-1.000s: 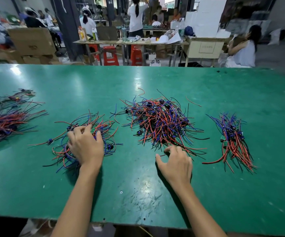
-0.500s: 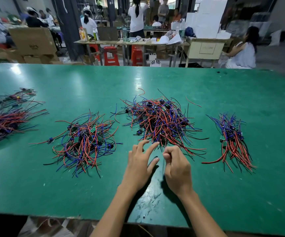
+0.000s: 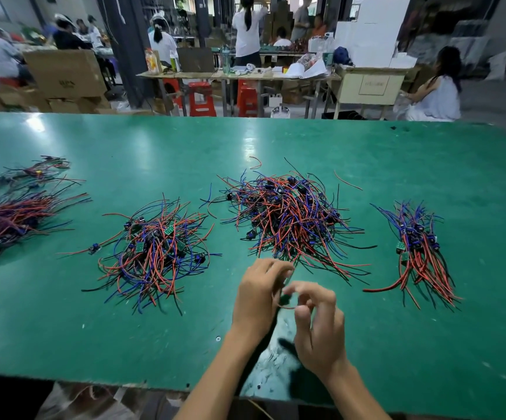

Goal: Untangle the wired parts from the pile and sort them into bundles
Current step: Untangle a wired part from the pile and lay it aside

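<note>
A big tangled pile (image 3: 288,219) of red, blue and black wired parts lies mid-table. Just below its near edge, my left hand (image 3: 258,294) and my right hand (image 3: 318,322) meet above the table. Between their curled fingers they pinch one small dark-green wired part (image 3: 283,299) with a thin red wire looping under it. A looser heap (image 3: 157,253) lies to the left. A neat bundle (image 3: 418,253) lies to the right. Another bundle (image 3: 6,216) lies at the far left.
The green table (image 3: 276,147) runs wide, with a scuffed patch near its front edge below my hands. Behind it are work tables, red stools (image 3: 201,98), cardboard boxes (image 3: 63,74) and several people.
My left hand left the left heap and came over to the right hand. Both drew back from the big pile's edge, holding one wired part between them.
</note>
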Demonstrator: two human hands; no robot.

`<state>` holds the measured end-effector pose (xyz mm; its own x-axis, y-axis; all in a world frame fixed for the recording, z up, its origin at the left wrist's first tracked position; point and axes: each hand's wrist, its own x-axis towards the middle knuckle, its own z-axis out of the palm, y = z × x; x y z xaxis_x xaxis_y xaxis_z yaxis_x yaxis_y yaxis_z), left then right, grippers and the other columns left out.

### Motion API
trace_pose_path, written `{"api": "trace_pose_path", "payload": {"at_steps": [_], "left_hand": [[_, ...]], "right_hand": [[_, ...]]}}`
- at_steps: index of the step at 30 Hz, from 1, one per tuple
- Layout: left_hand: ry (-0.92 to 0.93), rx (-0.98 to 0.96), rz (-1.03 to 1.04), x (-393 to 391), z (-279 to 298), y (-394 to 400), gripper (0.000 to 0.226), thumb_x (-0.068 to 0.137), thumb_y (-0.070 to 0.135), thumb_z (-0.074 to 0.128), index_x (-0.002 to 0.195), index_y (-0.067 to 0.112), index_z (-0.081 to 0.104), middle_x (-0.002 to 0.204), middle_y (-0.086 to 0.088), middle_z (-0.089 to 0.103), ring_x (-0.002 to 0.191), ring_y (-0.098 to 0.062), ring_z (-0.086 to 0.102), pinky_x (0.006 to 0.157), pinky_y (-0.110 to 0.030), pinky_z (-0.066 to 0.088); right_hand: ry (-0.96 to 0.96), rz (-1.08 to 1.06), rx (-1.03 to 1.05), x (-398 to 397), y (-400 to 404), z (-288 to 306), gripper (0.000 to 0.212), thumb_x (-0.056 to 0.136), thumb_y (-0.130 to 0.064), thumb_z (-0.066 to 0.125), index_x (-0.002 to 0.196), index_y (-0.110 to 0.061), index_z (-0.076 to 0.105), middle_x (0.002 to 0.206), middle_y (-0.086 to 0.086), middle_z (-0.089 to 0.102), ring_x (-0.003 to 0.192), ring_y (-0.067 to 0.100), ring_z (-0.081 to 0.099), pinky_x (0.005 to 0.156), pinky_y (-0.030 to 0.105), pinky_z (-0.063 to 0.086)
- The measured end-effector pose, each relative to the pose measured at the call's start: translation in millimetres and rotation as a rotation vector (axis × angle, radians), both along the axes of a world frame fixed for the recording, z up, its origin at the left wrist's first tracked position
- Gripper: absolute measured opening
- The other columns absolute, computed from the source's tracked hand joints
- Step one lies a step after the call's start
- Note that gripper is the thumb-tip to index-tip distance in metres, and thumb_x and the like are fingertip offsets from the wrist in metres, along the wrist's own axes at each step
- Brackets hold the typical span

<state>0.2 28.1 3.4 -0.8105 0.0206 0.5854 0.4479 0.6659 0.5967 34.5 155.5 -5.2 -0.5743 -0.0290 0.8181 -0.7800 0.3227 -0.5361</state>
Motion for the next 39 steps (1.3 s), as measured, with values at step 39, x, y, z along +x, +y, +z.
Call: {"api": "trace_pose_path", "payload": {"at_steps": [39], "left_hand": [[-0.275,-0.097,0.363,-14.8,56.3,-184.1,0.077,0.067,-0.033,0.047,0.128,0.009,0.068,0.149,-0.016,0.049,0.141,-0.031,0.042,0.120,-0.043,0.030]], "right_hand": [[-0.735,-0.491,0.257,-57.0,21.7,2.1,0.033,0.096,-0.018,0.065,0.129,-0.013,0.067,0.128,0.005,0.060,0.120,0.022,0.044,0.105,0.033,0.033]]}}
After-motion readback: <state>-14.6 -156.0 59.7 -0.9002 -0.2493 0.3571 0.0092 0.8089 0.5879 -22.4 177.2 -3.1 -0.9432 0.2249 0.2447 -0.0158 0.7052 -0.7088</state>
